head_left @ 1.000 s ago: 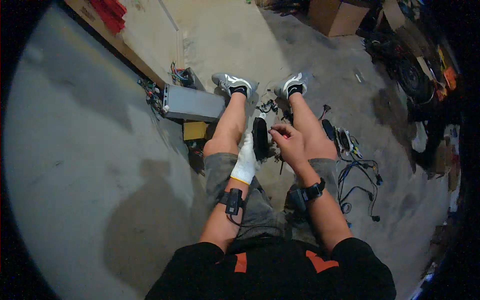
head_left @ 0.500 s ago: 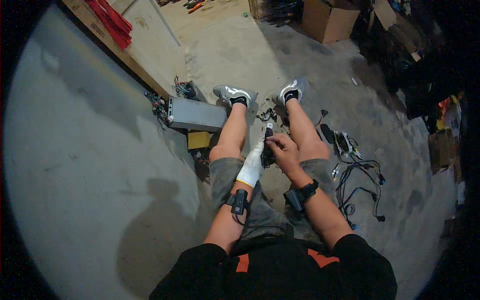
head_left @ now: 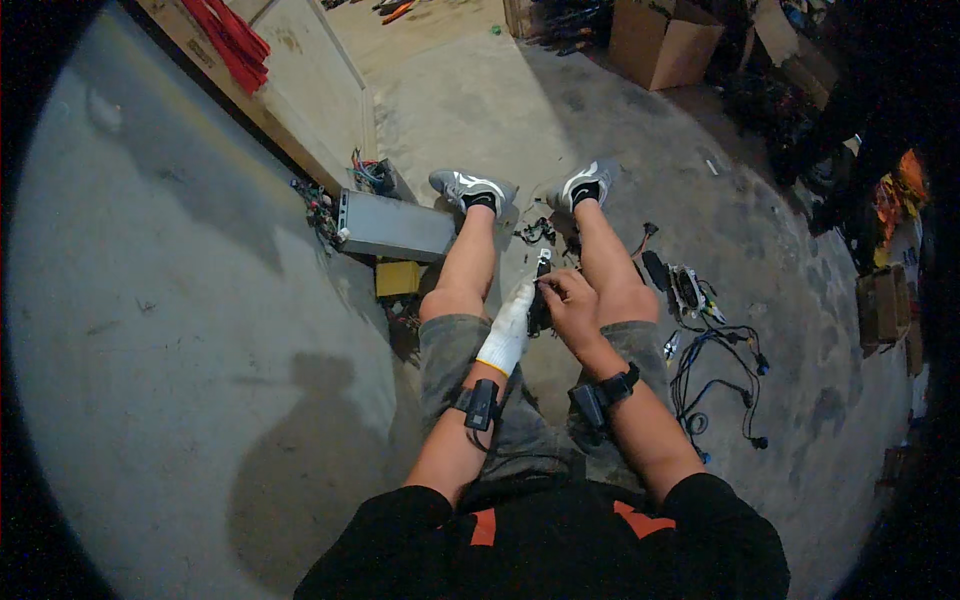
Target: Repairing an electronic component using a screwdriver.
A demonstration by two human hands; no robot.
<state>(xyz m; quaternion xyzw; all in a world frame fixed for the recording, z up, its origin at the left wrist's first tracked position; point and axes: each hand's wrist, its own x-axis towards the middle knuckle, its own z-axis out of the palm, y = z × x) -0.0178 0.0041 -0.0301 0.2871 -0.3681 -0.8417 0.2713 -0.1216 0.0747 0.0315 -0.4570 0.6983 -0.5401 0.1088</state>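
Between my knees, my left hand [head_left: 512, 322], in a white knitted glove, is closed around a dark, narrow part [head_left: 541, 318] with a pale, shiny tip at its far end. Its exact kind is too small to tell. Bare and bent at the fingers, my right hand [head_left: 572, 306] pinches against the side of that part near its upper half. Whatever lies between the right fingertips is hidden. Small dark pieces [head_left: 535, 231] lie on the floor just beyond, between my shoes.
By my left leg stand a grey metal box [head_left: 395, 225] with wires at its end and a yellow block [head_left: 397, 278]. Right of my knee lie an opened connector-like unit [head_left: 686, 290], pliers [head_left: 713, 309] and a black cable harness [head_left: 715, 380]. A cardboard box [head_left: 665, 45] stands farther off.
The dark part and both hands have shifted very slightly, with the grip looking the same. The whole view has moved a little.
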